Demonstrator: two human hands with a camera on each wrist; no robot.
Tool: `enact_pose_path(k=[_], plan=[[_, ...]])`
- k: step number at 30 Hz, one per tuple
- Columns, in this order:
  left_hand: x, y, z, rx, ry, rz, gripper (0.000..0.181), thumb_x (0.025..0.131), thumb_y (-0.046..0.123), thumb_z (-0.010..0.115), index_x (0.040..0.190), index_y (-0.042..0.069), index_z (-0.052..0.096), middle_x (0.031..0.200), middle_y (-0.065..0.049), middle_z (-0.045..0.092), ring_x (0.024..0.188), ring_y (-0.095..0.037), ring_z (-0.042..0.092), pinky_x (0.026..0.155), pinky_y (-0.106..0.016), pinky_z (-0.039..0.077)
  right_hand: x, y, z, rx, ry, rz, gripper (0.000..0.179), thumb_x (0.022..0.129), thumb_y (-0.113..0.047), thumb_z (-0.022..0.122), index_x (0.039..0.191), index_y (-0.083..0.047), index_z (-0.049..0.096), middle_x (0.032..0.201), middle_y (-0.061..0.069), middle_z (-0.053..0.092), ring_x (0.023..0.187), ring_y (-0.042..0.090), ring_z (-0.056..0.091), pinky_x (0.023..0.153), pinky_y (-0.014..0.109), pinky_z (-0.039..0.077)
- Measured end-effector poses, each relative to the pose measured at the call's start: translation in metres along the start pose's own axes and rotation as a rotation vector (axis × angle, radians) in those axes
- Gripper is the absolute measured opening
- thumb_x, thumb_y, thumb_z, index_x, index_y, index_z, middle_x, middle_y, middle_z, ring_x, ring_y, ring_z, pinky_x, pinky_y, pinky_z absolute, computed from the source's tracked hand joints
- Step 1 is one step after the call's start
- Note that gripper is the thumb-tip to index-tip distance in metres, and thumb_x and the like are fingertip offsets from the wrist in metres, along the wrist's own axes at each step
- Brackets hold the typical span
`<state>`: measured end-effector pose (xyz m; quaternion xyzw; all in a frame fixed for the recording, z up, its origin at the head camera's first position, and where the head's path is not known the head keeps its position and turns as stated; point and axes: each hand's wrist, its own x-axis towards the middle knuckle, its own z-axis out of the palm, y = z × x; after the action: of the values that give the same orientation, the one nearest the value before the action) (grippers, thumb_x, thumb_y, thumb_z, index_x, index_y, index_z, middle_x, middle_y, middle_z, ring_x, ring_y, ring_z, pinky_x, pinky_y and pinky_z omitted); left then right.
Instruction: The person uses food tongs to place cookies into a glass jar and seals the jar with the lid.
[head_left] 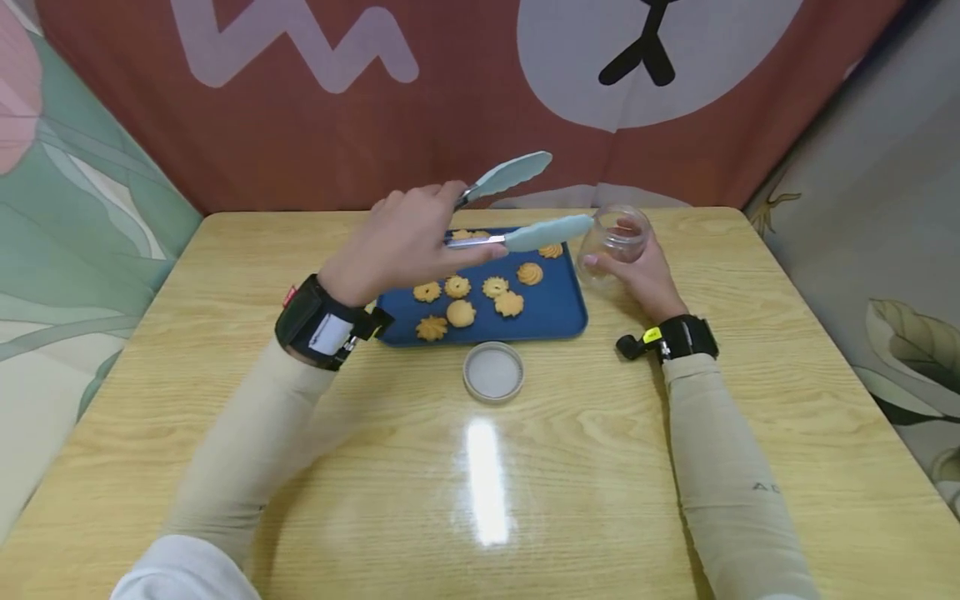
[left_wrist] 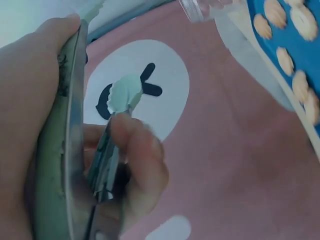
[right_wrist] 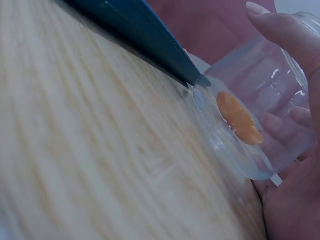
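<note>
My left hand [head_left: 397, 237] grips a pair of metal tongs [head_left: 549, 232] with pale blue-green tips. The tong arms are spread wide, with nothing between the tips, and the lower tip overlaps the jar's rim in the head view. Round a clear jar [head_left: 611, 243] without a lid curls my right hand [head_left: 648, 279], thumb on the near side. One orange-brown cookie [right_wrist: 239, 117] lies at the bottom of the jar in the right wrist view. Between the hands, several cookies [head_left: 509, 303] of different shapes lie on a blue tray [head_left: 551, 315], partly hidden by my left hand.
A round lid [head_left: 492, 372] lies on the wooden table [head_left: 585, 467] just in front of the tray. Behind the table's far edge hangs a reddish cloth [head_left: 450, 108] with printed shapes. Patterned cloths also hang at both sides.
</note>
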<state>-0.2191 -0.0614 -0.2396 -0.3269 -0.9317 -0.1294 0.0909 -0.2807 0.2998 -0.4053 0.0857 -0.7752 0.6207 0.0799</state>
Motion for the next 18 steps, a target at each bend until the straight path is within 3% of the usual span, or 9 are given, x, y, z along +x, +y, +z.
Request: enact_pose_path(k=[7, 12, 18], plan=[[-0.033, -0.011, -0.008, 0.073, -0.056, 0.014, 0.091, 0.081, 0.077, 0.038, 0.126, -0.002, 0.044, 0.084, -0.007, 0.053, 0.062, -0.018, 0.053, 0.055, -0.037, 0.047, -0.003, 0.000, -0.001, 0.005, 0.016, 0.005, 0.079, 0.075, -0.014, 0.080, 0.139, -0.012, 0.034, 0.132, 0.010, 0.043, 0.115, 0.024, 0.046, 0.100, 0.043, 0.036], [-0.056, -0.018, 0.004, 0.174, -0.071, 0.037, 0.095, 0.080, 0.081, 0.029, 0.123, -0.001, 0.047, 0.078, -0.005, 0.051, 0.047, -0.016, 0.050, 0.043, -0.035, 0.044, -0.002, -0.001, 0.003, 0.016, 0.008, 0.018, 0.080, 0.076, -0.014, 0.080, 0.140, -0.011, 0.033, 0.132, 0.011, 0.044, 0.116, 0.024, 0.047, 0.099, 0.041, 0.037], [-0.074, -0.030, 0.020, 0.271, -0.082, 0.132, 0.092, 0.083, 0.079, 0.026, 0.115, -0.003, 0.051, 0.070, -0.006, 0.052, 0.038, -0.015, 0.044, 0.034, -0.032, 0.040, -0.002, 0.001, 0.005, 0.032, 0.010, 0.021, 0.078, 0.075, -0.013, 0.080, 0.138, -0.013, 0.034, 0.131, 0.010, 0.044, 0.116, 0.025, 0.047, 0.096, 0.035, 0.040]])
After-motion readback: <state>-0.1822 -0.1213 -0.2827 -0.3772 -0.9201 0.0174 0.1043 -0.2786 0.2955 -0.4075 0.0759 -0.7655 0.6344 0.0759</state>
